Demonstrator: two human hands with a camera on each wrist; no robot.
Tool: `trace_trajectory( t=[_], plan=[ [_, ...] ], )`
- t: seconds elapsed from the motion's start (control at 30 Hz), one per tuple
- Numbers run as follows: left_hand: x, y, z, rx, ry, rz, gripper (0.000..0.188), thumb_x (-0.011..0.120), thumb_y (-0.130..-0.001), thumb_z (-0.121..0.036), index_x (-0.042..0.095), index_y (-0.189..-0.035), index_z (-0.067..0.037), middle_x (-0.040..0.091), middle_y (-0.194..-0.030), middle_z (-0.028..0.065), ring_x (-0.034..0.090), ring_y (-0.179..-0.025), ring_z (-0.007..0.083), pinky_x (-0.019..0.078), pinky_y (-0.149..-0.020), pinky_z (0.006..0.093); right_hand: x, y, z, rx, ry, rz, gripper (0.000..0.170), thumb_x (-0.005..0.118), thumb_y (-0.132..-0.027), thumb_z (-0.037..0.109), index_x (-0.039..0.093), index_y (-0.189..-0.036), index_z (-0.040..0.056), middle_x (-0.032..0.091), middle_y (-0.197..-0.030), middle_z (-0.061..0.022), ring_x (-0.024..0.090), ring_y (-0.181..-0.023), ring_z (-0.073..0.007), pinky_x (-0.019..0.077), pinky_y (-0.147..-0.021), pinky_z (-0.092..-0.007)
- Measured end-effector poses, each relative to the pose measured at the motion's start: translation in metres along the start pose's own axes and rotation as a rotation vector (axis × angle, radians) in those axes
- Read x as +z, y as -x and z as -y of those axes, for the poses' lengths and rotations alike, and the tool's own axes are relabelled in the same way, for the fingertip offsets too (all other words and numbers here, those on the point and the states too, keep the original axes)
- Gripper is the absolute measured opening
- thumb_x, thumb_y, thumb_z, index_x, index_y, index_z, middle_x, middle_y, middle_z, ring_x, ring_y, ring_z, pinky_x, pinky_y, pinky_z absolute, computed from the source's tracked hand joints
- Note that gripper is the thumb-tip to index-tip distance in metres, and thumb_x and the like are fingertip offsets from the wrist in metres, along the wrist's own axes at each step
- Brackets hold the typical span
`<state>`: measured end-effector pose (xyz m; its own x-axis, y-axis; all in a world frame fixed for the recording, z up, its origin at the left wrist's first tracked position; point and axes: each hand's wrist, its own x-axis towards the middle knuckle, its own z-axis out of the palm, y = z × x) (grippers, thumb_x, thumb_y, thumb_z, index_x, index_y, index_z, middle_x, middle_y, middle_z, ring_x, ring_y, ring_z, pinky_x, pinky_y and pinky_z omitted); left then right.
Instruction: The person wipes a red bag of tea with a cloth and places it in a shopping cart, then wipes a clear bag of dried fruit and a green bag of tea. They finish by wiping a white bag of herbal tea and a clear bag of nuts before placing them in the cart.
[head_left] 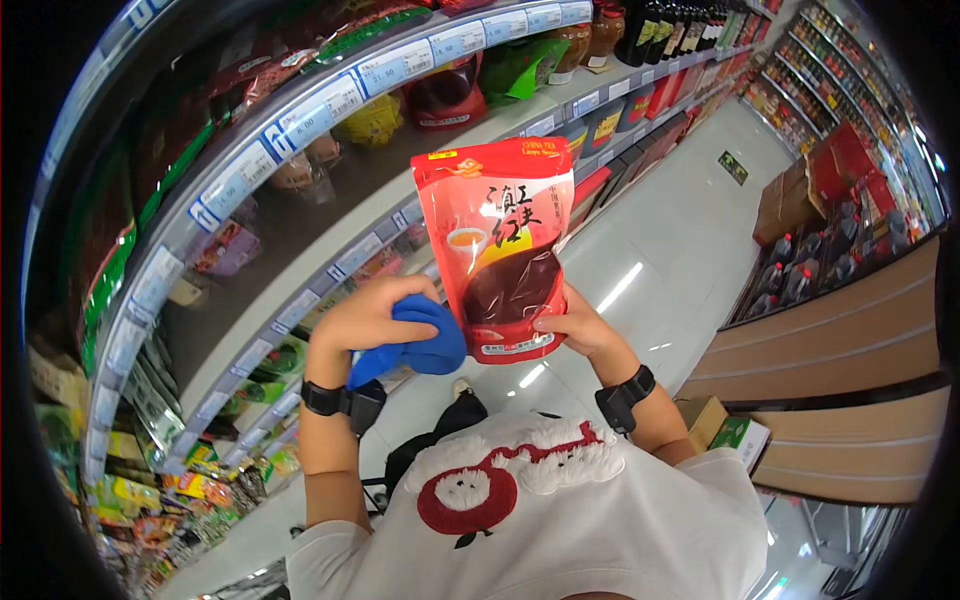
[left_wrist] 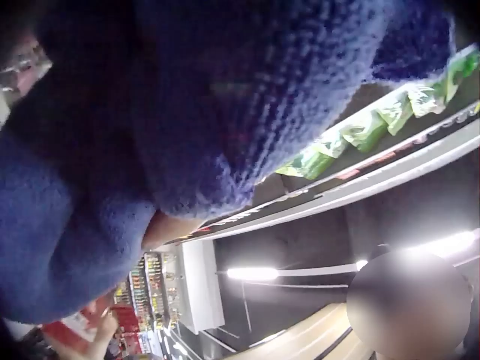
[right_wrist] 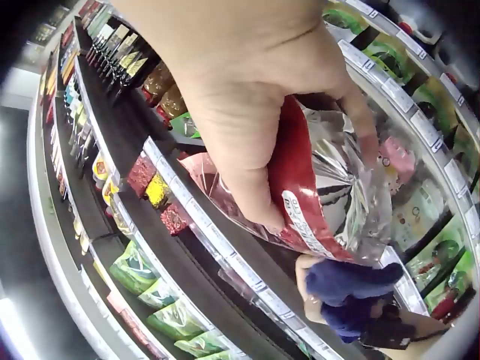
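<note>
A red stand-up pouch of tea (head_left: 500, 235) with a dark clear window is held upright, printed front facing the head camera. My right hand (head_left: 582, 322) grips its lower right side, thumb on the front. In the right wrist view the same hand (right_wrist: 247, 112) spans the pouch (right_wrist: 296, 180), whose silvery back shows. My left hand (head_left: 378, 312) holds a bunched blue cloth (head_left: 432, 335) beside the pouch's lower left edge, thumb over the cloth. That cloth (left_wrist: 225, 112) fills much of the left wrist view and hides most of the left fingers.
Curved store shelves (head_left: 330, 115) with price labels and bagged goods run along the left. Dark bottles (head_left: 680, 30) stand farther back. Pale shiny floor (head_left: 640, 240) lies beyond the pouch. Cartons (head_left: 785, 205) and a large brown panelled surface (head_left: 820, 350) are on the right.
</note>
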<state>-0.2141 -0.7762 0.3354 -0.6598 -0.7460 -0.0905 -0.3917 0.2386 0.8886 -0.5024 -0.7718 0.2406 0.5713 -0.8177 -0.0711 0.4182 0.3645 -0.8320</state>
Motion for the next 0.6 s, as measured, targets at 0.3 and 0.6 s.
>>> trace_trajectory(
  t=[0.3, 0.6],
  plan=[
    [0.113, -0.034, -0.083, 0.345, -0.539, -1.13, 0.035, 0.068, -0.067, -0.012, 0.054, -0.098, -0.002, 0.056, -0.092, 0.0141, 0.056, -0.084, 0.0289, 0.0458, -0.076, 0.0347, -0.027, 0.102, 0.011, -0.03, 0.199, -0.022, 0.085, 0.075, -0.062, 0.005, 0.029, -0.133, 0.0046, 0.045, -0.127, -0.0085, 0.044, -0.116, -0.0193, 0.035, -0.1, -0.0335],
    [0.256, -0.034, -0.095, 0.314, -0.731, -0.735, 0.041, 0.072, -0.056, -0.015, 0.055, -0.093, -0.006, 0.054, -0.088, 0.0103, 0.056, -0.075, 0.029, 0.0476, -0.058, 0.0357, -0.025, 0.134, 0.005, -0.029, 0.152, -0.021, 0.079, 0.074, -0.065, 0.006, 0.031, -0.132, 0.0038, 0.048, -0.124, -0.0081, 0.048, -0.112, -0.0182, 0.0397, -0.095, -0.0332]
  ],
)
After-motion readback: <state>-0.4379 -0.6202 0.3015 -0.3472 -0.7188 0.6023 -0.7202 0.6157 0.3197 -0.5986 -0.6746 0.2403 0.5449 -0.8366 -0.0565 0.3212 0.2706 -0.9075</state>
